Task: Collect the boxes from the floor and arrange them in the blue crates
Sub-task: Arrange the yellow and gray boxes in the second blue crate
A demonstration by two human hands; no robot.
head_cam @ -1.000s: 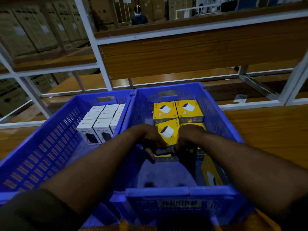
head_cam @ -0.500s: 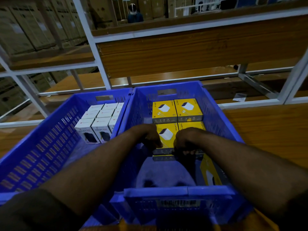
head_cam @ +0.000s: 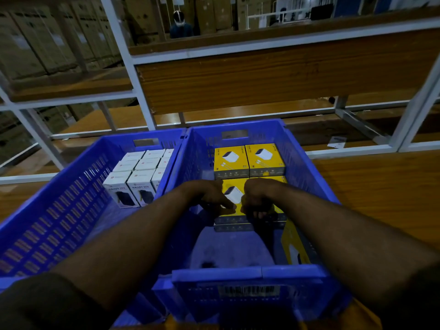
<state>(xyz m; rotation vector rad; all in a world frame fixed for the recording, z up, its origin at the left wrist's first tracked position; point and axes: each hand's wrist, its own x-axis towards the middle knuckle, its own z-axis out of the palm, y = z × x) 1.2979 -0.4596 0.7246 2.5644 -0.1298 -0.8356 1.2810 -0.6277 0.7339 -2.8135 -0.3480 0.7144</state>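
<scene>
1. Change. A second earlier both hands held a dark-sided box at the near edge of the yellow stack; half a second earlier it was being pressed down. Now the yellow box (head_cam: 232, 195) lies flat in the second row, and the hands have shifted slightly up onto its top face.

2. Grip. The left hand (head_cam: 209, 198) rests on the box with fingers extended and fingertips on the top face, clasping nothing. The right hand (head_cam: 258, 198) curls its fingers over the near edge of the neighbouring yellow box (head_cam: 279, 181), apparently squaring it against the row.

3. Meaning. The placement looks nearly done; judged from the layout, release and a return to the floor for more boxes come next.

4. Location. The yellow boxes sit in the right blue crate (head_cam: 307, 163); one more yellow box (head_cam: 294, 244) stands on edge against its right wall. White boxes (head_cam: 133, 179) fill the far end of the left blue crate (head_cam: 47, 210).

5. Writing. The white boxes read "HALLEY 20K". A barcode label (head_cam: 247, 291) on the right crate's near wall is blurred. Print on the yellow boxes is too small to read.
</scene>
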